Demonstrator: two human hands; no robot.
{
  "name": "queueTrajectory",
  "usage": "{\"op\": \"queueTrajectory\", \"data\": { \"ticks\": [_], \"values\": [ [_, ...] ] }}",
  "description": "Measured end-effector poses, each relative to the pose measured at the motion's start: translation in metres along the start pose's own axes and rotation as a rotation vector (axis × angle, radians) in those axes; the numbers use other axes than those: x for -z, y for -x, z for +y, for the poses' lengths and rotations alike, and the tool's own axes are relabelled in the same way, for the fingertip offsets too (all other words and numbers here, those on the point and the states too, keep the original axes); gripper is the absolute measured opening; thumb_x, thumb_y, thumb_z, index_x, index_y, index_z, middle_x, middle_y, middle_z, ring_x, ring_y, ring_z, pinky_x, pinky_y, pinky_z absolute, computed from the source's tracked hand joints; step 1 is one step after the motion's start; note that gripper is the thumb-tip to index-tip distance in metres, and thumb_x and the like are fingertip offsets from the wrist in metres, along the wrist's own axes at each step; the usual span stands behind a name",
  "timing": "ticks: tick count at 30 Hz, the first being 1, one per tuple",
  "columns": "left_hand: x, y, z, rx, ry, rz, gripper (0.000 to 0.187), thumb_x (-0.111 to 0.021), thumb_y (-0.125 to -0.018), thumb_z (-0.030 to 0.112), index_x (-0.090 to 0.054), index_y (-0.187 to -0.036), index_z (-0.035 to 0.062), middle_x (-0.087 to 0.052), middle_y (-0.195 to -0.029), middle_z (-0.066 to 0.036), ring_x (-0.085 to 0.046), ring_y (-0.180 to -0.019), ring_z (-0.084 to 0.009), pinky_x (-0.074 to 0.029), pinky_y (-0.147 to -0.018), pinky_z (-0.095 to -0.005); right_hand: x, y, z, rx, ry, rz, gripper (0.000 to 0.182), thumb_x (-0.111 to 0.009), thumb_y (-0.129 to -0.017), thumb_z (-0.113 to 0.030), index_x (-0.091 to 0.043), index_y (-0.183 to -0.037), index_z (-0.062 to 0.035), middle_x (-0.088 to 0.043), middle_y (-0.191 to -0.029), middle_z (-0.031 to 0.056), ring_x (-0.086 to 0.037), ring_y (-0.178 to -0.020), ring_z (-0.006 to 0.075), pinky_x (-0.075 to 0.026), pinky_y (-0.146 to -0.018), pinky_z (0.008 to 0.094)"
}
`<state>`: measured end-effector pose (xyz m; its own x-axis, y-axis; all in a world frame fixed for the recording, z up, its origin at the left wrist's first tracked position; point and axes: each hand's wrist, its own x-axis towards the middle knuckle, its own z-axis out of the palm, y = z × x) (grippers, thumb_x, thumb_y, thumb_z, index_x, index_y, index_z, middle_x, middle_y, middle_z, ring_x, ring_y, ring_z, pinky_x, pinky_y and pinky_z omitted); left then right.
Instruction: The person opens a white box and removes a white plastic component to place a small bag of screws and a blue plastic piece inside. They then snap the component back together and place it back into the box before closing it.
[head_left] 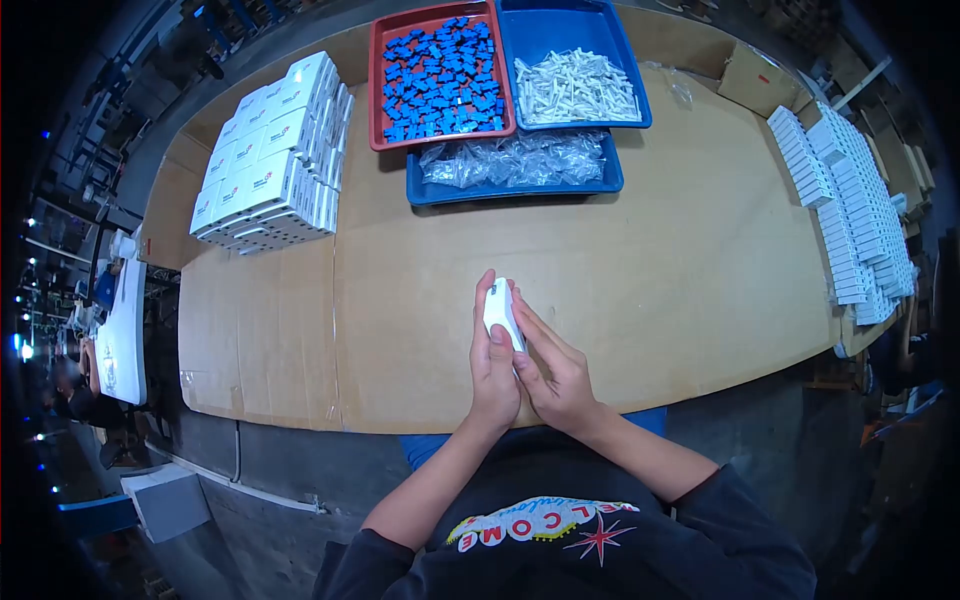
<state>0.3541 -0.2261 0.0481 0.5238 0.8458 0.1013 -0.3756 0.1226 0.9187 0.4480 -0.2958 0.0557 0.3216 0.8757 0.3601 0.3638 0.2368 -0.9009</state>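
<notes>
Between my two hands, above the near middle of the table, is a small white box with a dark mark at its far end. My left hand grips its left side, the thumb lying along it. From the right, my right hand closes on the same box with its fingers stretched along the edge. Part of the box is hidden by the fingers and thumbs.
Cardboard covers the table. At the back stand a red tray of blue pieces, a blue tray of white pieces, and another blue tray with clear plastic bags. White boxes are stacked left; white items are stacked right.
</notes>
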Motion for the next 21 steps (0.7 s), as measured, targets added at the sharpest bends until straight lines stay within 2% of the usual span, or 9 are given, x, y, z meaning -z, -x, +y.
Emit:
{"op": "queueTrajectory", "data": {
  "ticks": [4,7,10,13,16,18,19,21],
  "values": [
    [0.003,0.004,0.0,-0.011,-0.052,-0.017,0.081,-0.04,-0.111,0.056,-0.02,-0.165,-0.001,-0.04,-0.158,-0.021,-0.04,-0.148,-0.0267,-0.028,-0.123,-0.039,0.0,0.002,0.007,0.139,0.131,-0.01,0.049,-0.058,-0.104,-0.006,-0.05,-0.149,0.0119,-0.049,-0.153,0.0351,-0.054,-0.139,0.0466,-0.05,-0.112,0.0443],
    [0.004,0.007,0.001,-0.005,-0.053,-0.016,0.082,-0.041,-0.111,0.057,-0.021,-0.165,-0.0017,-0.04,-0.158,-0.02,-0.041,-0.147,-0.0261,-0.029,-0.122,-0.0387,0.0,0.003,0.006,0.139,0.107,0.005,0.047,-0.056,-0.105,-0.007,-0.05,-0.147,0.014,-0.051,-0.151,0.0363,-0.056,-0.138,0.0466,-0.051,-0.11,0.0435],
    [0.006,0.007,-0.003,-0.014,-0.034,-0.019,0.083,-0.042,-0.11,0.057,-0.021,-0.164,-0.0018,-0.036,-0.16,-0.02,-0.038,-0.148,-0.0265,-0.028,-0.123,-0.0396,-0.001,0.005,0.006,0.131,0.084,-0.018,0.048,-0.053,-0.106,-0.007,-0.048,-0.148,0.0148,-0.048,-0.153,0.0362,-0.052,-0.142,0.046,-0.048,-0.114,0.0441],
    [0.007,0.003,-0.001,-0.054,-0.085,-0.023,0.085,-0.044,-0.109,0.057,-0.019,-0.165,-0.0019,-0.03,-0.163,-0.021,-0.032,-0.152,-0.0289,-0.025,-0.124,-0.042,-0.002,-0.001,0.001,0.089,-0.015,-0.027,0.049,-0.05,-0.107,-0.009,-0.045,-0.15,0.013,-0.047,-0.156,0.0324,-0.049,-0.146,0.0417,-0.043,-0.118,0.0427],
    [0.013,-0.002,0.003,-0.15,-0.291,-0.025,0.086,-0.046,-0.108,0.056,-0.017,-0.165,-0.0022,-0.025,-0.165,-0.024,-0.027,-0.154,-0.0348,-0.022,-0.125,-0.0458,-0.006,-0.006,0.005,-0.119,-0.414,0.006,0.048,-0.048,-0.111,-0.018,-0.046,-0.151,0.0088,-0.05,-0.156,0.0264,-0.052,-0.144,0.0353,-0.042,-0.118,0.0406],
    [0.02,-0.003,-0.003,-0.266,-0.534,-0.043,0.086,-0.047,-0.108,0.053,-0.016,-0.165,-0.0028,-0.024,-0.166,-0.025,-0.025,-0.154,-0.039,-0.021,-0.126,-0.0482,0.002,-0.012,-0.006,-0.419,-0.554,0.069,0.05,-0.05,-0.112,-0.025,-0.048,-0.151,0.0062,-0.055,-0.151,0.0213,-0.057,-0.137,0.0294,-0.046,-0.114,0.0387],
    [0.019,-0.003,-0.003,-0.274,-0.556,-0.075,0.088,-0.049,-0.106,0.054,-0.015,-0.165,-0.0032,-0.024,-0.165,-0.026,-0.025,-0.154,-0.0403,-0.021,-0.126,-0.0489,0.007,-0.014,-0.009,-0.573,-0.623,0.105,0.051,-0.051,-0.112,-0.028,-0.049,-0.151,0.0048,-0.057,-0.149,0.0188,-0.059,-0.134,0.0264,-0.048,-0.112,0.0377],
    [0.018,-0.001,-0.004,-0.285,-0.602,-0.143,0.092,-0.052,-0.104,0.054,-0.015,-0.164,-0.0042,-0.024,-0.165,-0.027,-0.025,-0.154,-0.0428,-0.021,-0.126,-0.0504,0.015,-0.015,-0.005,-0.725,-0.691,-0.022,0.055,-0.054,-0.112,-0.034,-0.048,-0.151,0.0039,-0.06,-0.145,0.0155,-0.061,-0.129,0.0219,-0.051,-0.108,0.0365]
  ]
}}
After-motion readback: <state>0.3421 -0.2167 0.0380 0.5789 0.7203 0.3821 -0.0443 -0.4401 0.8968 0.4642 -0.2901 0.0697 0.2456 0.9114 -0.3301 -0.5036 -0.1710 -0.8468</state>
